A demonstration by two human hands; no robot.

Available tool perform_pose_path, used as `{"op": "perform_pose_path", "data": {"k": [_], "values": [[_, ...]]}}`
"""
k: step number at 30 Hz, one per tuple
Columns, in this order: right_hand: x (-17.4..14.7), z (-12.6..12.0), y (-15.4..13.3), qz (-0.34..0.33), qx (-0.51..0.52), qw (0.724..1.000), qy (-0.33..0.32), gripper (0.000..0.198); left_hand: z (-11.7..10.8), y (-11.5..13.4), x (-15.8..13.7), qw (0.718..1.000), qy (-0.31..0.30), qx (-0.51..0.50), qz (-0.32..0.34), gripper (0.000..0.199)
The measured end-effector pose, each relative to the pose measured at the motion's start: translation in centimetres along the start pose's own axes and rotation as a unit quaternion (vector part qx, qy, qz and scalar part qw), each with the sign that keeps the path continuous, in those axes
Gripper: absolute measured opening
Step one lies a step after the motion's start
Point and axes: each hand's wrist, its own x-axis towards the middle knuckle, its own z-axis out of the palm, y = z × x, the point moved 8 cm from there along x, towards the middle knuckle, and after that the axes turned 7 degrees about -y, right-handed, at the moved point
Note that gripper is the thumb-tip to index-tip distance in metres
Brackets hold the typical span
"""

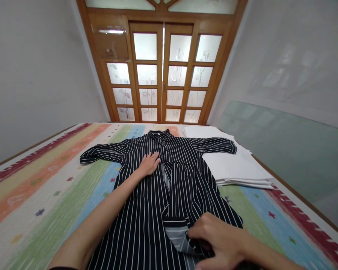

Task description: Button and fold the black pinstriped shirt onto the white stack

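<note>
A black shirt with white stripes (143,210) lies spread out on the bed-like surface, collar at the far end and sleeves out to both sides. My left hand (150,164) rests flat on its chest, fingers stretched and slightly apart, beside the front opening. Near the lower front, my right hand (218,240) is closed on the edge of the shirt's right front panel. That panel is partly folded back, and its grey underside shows by my fingers. The tips of the right fingers are hidden in the cloth.
A multicoloured striped sheet (59,187) covers the surface. Folded white cloths (239,168) are stacked at the right, under one sleeve. A pale glass panel (293,150) leans along the right wall. Wooden doors with glass panes (160,71) stand at the far end.
</note>
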Motion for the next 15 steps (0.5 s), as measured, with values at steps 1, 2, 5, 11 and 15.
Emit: {"op": "perform_pose_path", "data": {"k": [1,2,5,11,15], "values": [[0.4,-0.2,0.3,0.003,0.012,1.0,0.011,0.051,0.1,-0.4,0.5,1.0,-0.004,0.01,-0.004,0.057],[0.8,-0.4,0.5,0.006,0.026,0.999,0.02,0.053,0.2,-0.7,1.0,1.0,-0.004,0.017,-0.008,0.057],[2.0,-1.1,0.7,0.004,0.064,0.997,0.04,0.044,0.3,-1.5,1.9,0.999,0.007,0.027,-0.018,0.06],[2.6,-2.9,-1.0,-0.045,0.086,0.985,0.14,0.016,-0.3,-2.3,3.4,0.998,0.03,-0.027,-0.04,0.066],[3.8,1.0,-2.3,-0.16,0.082,0.979,0.092,0.037,-1.9,-2.6,5.2,0.989,0.084,-0.106,-0.058,0.065]]}}
